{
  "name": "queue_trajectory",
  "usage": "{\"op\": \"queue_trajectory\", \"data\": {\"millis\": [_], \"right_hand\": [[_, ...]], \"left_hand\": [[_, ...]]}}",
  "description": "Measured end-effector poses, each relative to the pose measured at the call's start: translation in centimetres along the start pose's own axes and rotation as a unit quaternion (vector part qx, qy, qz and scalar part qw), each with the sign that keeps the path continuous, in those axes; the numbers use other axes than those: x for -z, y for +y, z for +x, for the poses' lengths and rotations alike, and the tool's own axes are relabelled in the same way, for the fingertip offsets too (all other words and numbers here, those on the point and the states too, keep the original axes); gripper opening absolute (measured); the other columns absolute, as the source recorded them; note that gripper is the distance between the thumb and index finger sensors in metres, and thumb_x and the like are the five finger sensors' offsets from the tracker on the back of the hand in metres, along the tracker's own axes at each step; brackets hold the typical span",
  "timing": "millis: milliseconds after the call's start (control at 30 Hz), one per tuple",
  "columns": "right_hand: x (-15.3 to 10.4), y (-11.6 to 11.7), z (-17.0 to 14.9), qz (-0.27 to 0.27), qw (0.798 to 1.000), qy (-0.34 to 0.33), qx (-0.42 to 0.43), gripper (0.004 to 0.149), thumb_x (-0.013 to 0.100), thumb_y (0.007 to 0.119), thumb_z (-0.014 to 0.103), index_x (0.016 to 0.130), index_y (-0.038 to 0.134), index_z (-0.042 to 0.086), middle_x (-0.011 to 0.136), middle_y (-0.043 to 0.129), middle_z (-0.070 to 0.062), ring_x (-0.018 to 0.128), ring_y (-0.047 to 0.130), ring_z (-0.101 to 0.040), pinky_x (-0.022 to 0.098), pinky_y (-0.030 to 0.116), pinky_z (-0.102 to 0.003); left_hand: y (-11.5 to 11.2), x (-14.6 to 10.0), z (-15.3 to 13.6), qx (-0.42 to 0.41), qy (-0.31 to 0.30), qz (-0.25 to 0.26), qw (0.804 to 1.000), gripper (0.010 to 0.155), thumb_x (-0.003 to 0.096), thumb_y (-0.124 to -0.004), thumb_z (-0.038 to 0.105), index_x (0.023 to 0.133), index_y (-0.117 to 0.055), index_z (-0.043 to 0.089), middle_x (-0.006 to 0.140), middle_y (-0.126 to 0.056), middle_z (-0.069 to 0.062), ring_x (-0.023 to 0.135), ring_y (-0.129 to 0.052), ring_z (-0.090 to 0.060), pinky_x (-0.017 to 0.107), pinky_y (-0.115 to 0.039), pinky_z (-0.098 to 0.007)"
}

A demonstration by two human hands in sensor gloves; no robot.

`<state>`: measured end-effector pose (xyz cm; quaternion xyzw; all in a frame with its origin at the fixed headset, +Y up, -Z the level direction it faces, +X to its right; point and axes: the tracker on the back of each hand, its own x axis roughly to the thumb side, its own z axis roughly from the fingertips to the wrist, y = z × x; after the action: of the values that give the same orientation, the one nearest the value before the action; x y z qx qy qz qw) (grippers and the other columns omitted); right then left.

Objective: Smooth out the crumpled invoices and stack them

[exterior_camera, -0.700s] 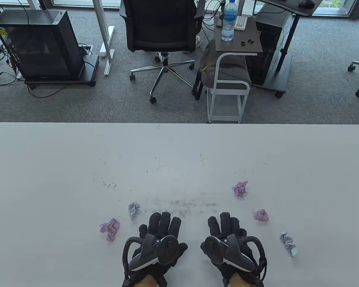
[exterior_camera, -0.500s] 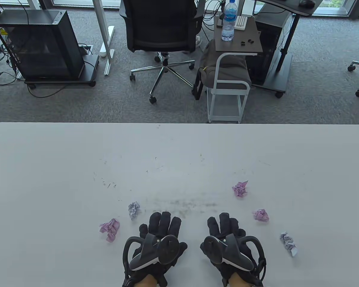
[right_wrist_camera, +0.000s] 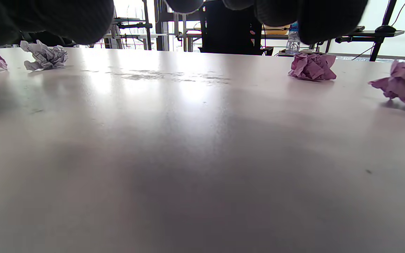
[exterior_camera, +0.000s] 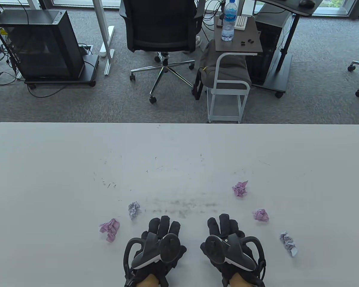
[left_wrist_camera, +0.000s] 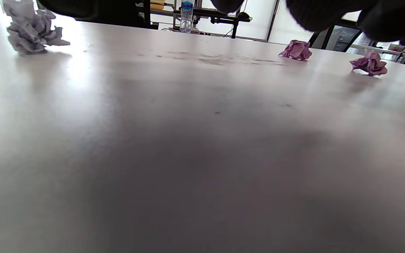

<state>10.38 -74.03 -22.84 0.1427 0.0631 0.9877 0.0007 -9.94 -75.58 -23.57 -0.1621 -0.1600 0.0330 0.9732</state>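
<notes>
Several crumpled invoices lie on the white table [exterior_camera: 179,149]. A pink ball [exterior_camera: 109,229] and a white ball [exterior_camera: 134,209] sit left of my left hand [exterior_camera: 164,227]. Two pink balls [exterior_camera: 240,189] [exterior_camera: 261,215] and a white ball [exterior_camera: 288,244] sit right of my right hand [exterior_camera: 224,225]. Both hands are palm down near the front edge, fingers spread forward, holding nothing and touching no paper. The left wrist view shows the white ball [left_wrist_camera: 30,30] and two pink balls [left_wrist_camera: 295,50] [left_wrist_camera: 368,63]. The right wrist view shows a white ball [right_wrist_camera: 44,54] and pink balls [right_wrist_camera: 311,66] [right_wrist_camera: 404,84].
Dark scuff marks [exterior_camera: 185,204] streak the table just beyond my fingers. Beyond the far edge stand an office chair [exterior_camera: 161,27], a small side table with a water bottle [exterior_camera: 229,21] and a black cabinet [exterior_camera: 42,44].
My left hand has drawn back slightly toward the near edge. The right hand has barely moved. The paper balls have not moved.
</notes>
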Motion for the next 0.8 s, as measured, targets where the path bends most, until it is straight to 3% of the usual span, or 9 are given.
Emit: {"op": "queue_trajectory", "data": {"millis": [100,267,433,533,733,800], "right_hand": [[0.2,-0.3,-0.3,-0.009,0.999,0.000,0.032,0.076,0.057,0.065,0.057,0.109,0.029,0.014,0.110,0.026,-0.034,0.092,0.048,-0.057,0.058,0.064,-0.065],[0.0,-0.1,-1.2,-0.001,0.997,0.009,0.070,0.076,0.057,0.065,0.056,0.109,0.029,0.014,0.110,0.026,-0.035,0.092,0.049,-0.057,0.058,0.066,-0.064],[-0.2,-0.4,-1.8,-0.008,0.994,0.007,0.104,0.076,0.058,0.066,0.056,0.109,0.029,0.014,0.110,0.026,-0.035,0.091,0.050,-0.058,0.057,0.067,-0.064],[-0.1,-0.3,-1.9,-0.007,0.993,0.004,0.115,0.076,0.058,0.066,0.055,0.109,0.029,0.014,0.110,0.026,-0.035,0.091,0.050,-0.058,0.057,0.067,-0.064],[0.0,-0.1,-1.9,0.007,0.993,0.005,0.116,0.076,0.058,0.066,0.055,0.109,0.029,0.013,0.110,0.026,-0.035,0.091,0.050,-0.058,0.057,0.067,-0.063],[-0.1,-0.2,-1.9,0.004,0.993,0.002,0.116,0.076,0.058,0.066,0.055,0.109,0.029,0.013,0.110,0.026,-0.035,0.091,0.051,-0.058,0.057,0.067,-0.063]], "left_hand": [[0.6,1.3,-0.5,0.052,0.043,-0.053,0.996,0.065,0.0633,-0.060,0.041,0.117,-0.035,0.014,0.114,-0.009,-0.023,0.103,-0.018,-0.062,0.069,-0.051,-0.071],[2.2,3.9,-2.7,0.058,0.097,-0.013,0.993,0.063,0.0630,-0.060,0.036,0.117,-0.035,0.013,0.112,-0.008,-0.026,0.101,-0.019,-0.065,0.068,-0.053,-0.070],[1.0,6.1,-5.9,0.068,0.163,-0.059,0.983,0.061,0.0627,-0.059,0.031,0.115,-0.038,0.009,0.109,-0.017,-0.035,0.097,-0.035,-0.069,0.065,-0.061,-0.065],[0.2,6.1,-6.1,0.009,0.165,-0.071,0.984,0.060,0.0630,-0.059,0.030,0.114,-0.039,0.006,0.108,-0.021,-0.036,0.091,-0.046,-0.070,0.065,-0.064,-0.061],[0.6,5.0,-4.6,0.050,0.133,-0.067,0.988,0.055,0.0585,-0.074,0.017,0.108,-0.055,0.001,0.103,-0.044,-0.029,0.078,-0.071,-0.057,0.057,-0.081,-0.042],[0.7,4.2,-3.7,0.069,0.106,-0.086,0.988,0.053,0.0559,-0.080,0.014,0.105,-0.060,0.007,0.100,-0.053,-0.024,0.072,-0.081,-0.050,0.051,-0.086,-0.035]]}}
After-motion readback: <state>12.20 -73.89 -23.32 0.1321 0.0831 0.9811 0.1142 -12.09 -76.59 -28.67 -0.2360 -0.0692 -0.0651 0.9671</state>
